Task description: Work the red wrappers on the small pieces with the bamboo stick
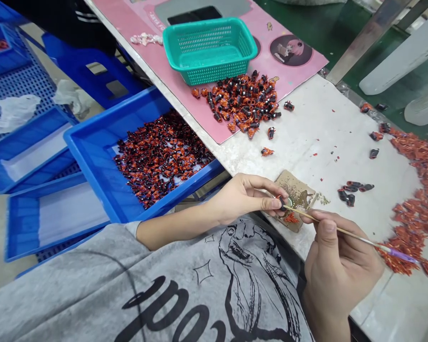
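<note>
Between the thumb and fingers of my left hand [249, 197] is a small black-and-orange piece [281, 203]. My right hand [342, 251] pinches a thin wooden stick [353, 235] with a purple end, and its tip meets the small piece. Just below both hands lies a brown cardboard scrap [294, 187] smeared with something wet and shiny. A loose orange piece [291, 218] rests on it. A heap of black-and-orange pieces [246, 99] spreads over the pink mat, and several black pieces [349, 194] lie on the table to the right.
A green basket [214, 76] stands on the pink mat [185, 85], with a dark phone [194, 15] behind it. At left, a blue tray [89, 156] holds many black-and-orange pieces. Orange pieces [417, 204] cover the table's right side. More blue trays [17, 228] sit lower left.
</note>
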`<control>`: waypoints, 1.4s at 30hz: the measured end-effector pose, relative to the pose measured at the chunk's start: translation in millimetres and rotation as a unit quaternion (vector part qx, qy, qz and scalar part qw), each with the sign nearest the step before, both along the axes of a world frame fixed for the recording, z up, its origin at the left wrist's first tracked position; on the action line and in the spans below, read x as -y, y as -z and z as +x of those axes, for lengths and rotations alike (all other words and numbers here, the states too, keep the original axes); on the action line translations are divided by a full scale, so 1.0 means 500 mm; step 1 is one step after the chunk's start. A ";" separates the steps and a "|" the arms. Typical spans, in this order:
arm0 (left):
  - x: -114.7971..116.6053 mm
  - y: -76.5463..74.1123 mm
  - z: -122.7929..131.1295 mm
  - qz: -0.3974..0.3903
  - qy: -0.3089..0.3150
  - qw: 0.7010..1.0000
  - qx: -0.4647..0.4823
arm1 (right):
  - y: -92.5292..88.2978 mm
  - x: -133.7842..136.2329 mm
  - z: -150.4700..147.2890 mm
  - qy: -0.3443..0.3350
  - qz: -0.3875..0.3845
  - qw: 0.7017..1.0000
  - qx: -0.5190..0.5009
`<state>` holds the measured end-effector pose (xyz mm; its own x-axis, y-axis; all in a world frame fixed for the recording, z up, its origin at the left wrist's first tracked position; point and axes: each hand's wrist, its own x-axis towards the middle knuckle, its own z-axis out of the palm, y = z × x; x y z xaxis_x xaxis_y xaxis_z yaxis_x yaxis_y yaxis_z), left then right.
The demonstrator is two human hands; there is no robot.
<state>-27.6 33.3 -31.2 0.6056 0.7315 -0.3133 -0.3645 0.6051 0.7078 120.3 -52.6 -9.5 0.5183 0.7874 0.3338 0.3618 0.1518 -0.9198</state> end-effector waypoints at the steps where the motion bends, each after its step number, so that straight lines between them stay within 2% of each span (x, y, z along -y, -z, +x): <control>1: 0.000 0.000 0.000 0.001 0.000 1.000 0.002 | -0.001 0.000 0.000 0.001 -0.003 1.000 0.005; 12: 0.004 -0.011 0.007 -0.013 -0.012 1.000 0.013 | -0.004 0.001 -0.003 -0.018 0.037 0.999 -0.021; 19: 0.009 0.000 0.005 0.028 -0.006 1.000 -0.002 | 0.001 0.005 -0.001 -0.027 0.045 0.998 -0.030; 25: 0.013 -0.002 0.006 0.064 -0.001 0.998 -0.025 | 0.000 0.005 -0.003 -0.022 0.064 0.997 -0.038; 35: 0.017 0.000 -0.002 0.156 0.007 0.987 -0.048 | 0.002 0.005 -0.003 -0.011 0.053 0.998 -0.031; 42: 0.018 -0.009 0.001 0.162 -0.006 0.986 -0.035 | 0.002 0.006 0.001 -0.016 0.063 0.997 -0.035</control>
